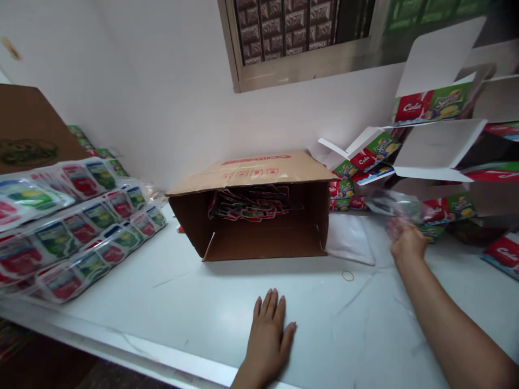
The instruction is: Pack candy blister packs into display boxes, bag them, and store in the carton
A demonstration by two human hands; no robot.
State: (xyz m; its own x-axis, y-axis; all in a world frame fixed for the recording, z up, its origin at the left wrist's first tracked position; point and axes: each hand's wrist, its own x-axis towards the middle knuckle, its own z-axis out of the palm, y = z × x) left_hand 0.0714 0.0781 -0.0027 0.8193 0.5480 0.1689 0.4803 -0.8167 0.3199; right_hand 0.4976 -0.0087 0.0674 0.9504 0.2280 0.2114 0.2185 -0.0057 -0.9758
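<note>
My left hand (pixel 267 335) lies flat on the white table with its fingers stretched out, holding nothing. Away to the right, my right hand (pixel 408 244) is closed around a clear plastic bag (pixel 395 204), which is blurred. Between and behind my hands, a brown cardboard box (pixel 259 243) rests on its side with its opening facing me. Many flat red and green packets (pixel 251 208) are piled inside it. White plastic bags (pixel 349 237) lie flat against the box's right side.
Clear-wrapped strips of red and green packets (pixel 97 237) are stacked at left, before another carton (pixel 36 129). Open printed Cola and Sprite boxes (pixel 432 105) pile up at right. A rubber band (pixel 347 276) lies on the table (pixel 194 302). A wall and window stand behind.
</note>
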